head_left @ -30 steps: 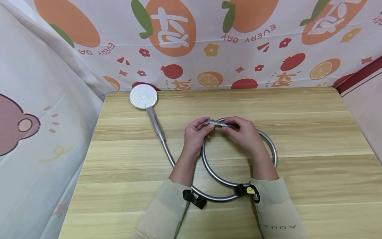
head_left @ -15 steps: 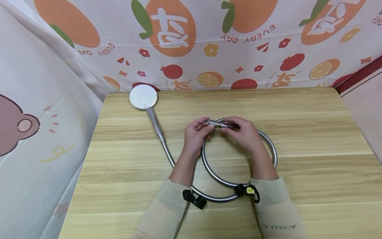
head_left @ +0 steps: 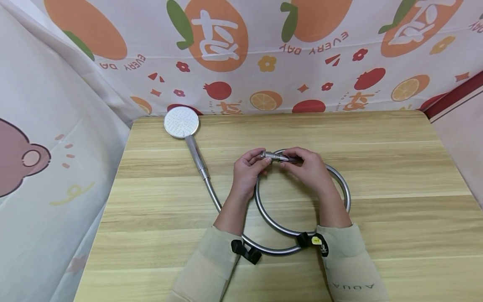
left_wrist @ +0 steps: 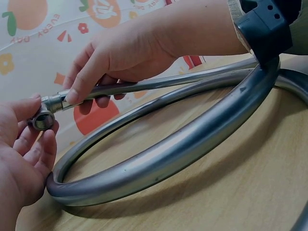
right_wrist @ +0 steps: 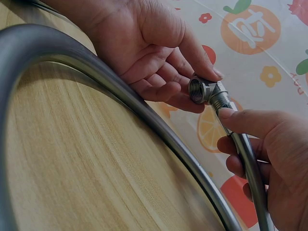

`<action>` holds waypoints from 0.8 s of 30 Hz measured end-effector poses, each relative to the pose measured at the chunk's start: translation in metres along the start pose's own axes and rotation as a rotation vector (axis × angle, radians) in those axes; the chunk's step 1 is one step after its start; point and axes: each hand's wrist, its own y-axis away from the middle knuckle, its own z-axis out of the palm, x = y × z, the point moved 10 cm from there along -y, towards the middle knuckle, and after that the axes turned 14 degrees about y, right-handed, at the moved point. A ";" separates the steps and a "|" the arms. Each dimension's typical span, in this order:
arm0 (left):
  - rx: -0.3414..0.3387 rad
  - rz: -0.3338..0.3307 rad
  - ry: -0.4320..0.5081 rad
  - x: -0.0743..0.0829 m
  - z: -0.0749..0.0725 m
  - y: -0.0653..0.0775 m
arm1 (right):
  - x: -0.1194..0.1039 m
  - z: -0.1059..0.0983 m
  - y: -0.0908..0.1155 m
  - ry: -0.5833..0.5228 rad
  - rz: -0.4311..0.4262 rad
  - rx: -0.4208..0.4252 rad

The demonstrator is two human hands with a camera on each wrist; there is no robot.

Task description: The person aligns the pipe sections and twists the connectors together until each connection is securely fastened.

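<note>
My left hand [head_left: 247,172] pinches a small metal elbow fitting [left_wrist: 43,120] between thumb and fingers. The fitting's open threaded mouth [right_wrist: 195,90] shows in both wrist views. It meets the end of a grey metallic shower hose [head_left: 341,180], with some silver thread visible at the joint. My right hand [head_left: 309,167] grips the hose just behind that joint, thumb on the silver end piece [left_wrist: 63,96]. The rest of the hose loops below both hands. At its other end, a round white-faced shower head [head_left: 181,121] with a grey handle [head_left: 195,155] lies face up.
The wooden table [head_left: 396,167] extends around the hose, with a fruit-print cloth [head_left: 264,54] hanging behind its far edge. A pale curtain [head_left: 68,147] hangs on the left. Black wrist devices [head_left: 246,251] sit close to the hose loop.
The right fingers have shifted very slightly at the hose end. Both hands, the fitting and the shower head otherwise stay in place.
</note>
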 end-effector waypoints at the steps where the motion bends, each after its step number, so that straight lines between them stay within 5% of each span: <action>1: -0.002 0.000 0.005 0.000 0.000 0.000 | 0.000 0.000 0.000 0.001 0.000 0.002; 24: -0.014 0.004 0.051 0.000 0.002 0.001 | -0.001 -0.002 0.001 -0.007 0.000 0.010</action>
